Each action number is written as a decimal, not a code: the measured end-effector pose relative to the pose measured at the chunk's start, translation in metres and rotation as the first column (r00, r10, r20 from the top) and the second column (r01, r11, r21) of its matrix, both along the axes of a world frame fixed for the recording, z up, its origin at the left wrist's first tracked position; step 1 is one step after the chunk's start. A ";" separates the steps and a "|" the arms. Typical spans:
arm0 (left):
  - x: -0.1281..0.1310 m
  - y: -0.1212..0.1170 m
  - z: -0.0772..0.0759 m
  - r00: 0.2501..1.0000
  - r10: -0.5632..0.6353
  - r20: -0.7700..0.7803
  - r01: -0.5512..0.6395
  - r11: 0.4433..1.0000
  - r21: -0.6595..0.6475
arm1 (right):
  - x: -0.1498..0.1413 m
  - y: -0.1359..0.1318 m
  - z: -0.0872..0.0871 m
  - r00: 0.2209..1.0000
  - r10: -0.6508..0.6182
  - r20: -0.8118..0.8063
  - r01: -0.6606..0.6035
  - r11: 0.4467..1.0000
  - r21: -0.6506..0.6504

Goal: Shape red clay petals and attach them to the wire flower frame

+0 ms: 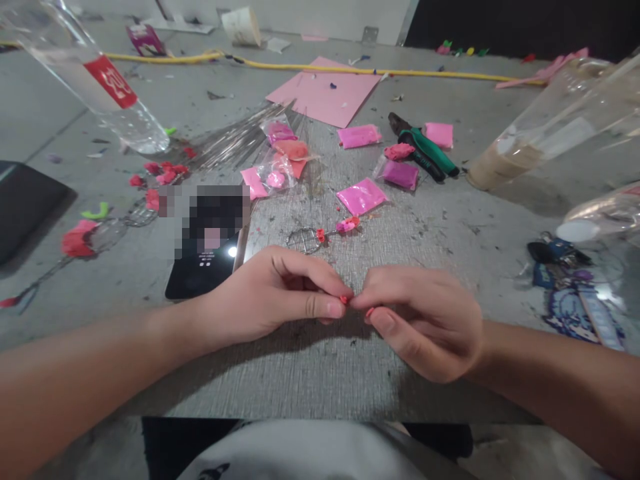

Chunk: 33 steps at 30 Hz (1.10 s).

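Note:
Just above the table's front part, my left hand (pixel 280 293) pinches a tiny red piece of modelling clay (pixel 344 300) between thumb and fingertips. My right hand (pixel 425 320) faces it, thumb and index finger closed on another small red clay piece (pixel 369 312). The fingertips of both hands nearly meet. Behind them lies a bent wire form (pixel 304 239) with red and pink clay (pixel 348 225) along its stem. A phone (pixel 200 267) lies by my left wrist, partly covered by the hand.
Pink clay packets (pixel 362 196) lie beyond my hands, near green-handled pliers (pixel 425 150) and a bundle of thin wires (pixel 230 140). Bottles stand left (pixel 117 93) and right (pixel 530 133). A yellow cable (pixel 310 67) crosses behind pink paper (pixel 330 93). Keys (pixel 557 253) lie at right.

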State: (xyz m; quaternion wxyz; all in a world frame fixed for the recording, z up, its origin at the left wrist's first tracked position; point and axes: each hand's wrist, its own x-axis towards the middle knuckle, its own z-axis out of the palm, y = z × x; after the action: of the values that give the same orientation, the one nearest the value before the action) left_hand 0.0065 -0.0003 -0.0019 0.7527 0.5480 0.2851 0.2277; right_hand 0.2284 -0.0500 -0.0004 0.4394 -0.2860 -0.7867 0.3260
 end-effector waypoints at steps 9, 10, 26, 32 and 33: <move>0.004 -0.005 0.003 0.999 0.037 0.040 -0.038 0.999 0.035 | -0.003 -0.001 0.002 0.989 -0.087 0.117 0.073 0.990 0.120; 0.003 -0.005 0.003 0.998 0.033 0.044 -0.034 0.999 0.023 | -0.003 -0.001 0.001 0.989 -0.086 0.120 0.071 0.989 0.128; 0.004 -0.005 0.002 0.998 -0.007 0.069 0.015 0.994 -0.104 | -0.005 -0.006 -0.004 0.989 -0.102 0.108 0.079 0.977 0.200; 0.004 -0.004 0.002 0.997 -0.013 0.074 0.021 0.994 -0.110 | -0.006 -0.007 -0.005 0.987 -0.125 0.096 0.103 0.973 0.207; 0.004 -0.004 0.002 0.997 -0.016 0.071 0.024 0.993 -0.113 | -0.006 -0.007 -0.005 0.988 -0.126 0.094 0.104 0.973 0.208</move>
State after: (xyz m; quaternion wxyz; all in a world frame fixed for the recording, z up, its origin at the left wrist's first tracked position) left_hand 0.0101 -0.0047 -0.0002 0.7943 0.4988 0.2658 0.2226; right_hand 0.2227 -0.0573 -0.0057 0.4418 -0.3020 -0.8201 0.2025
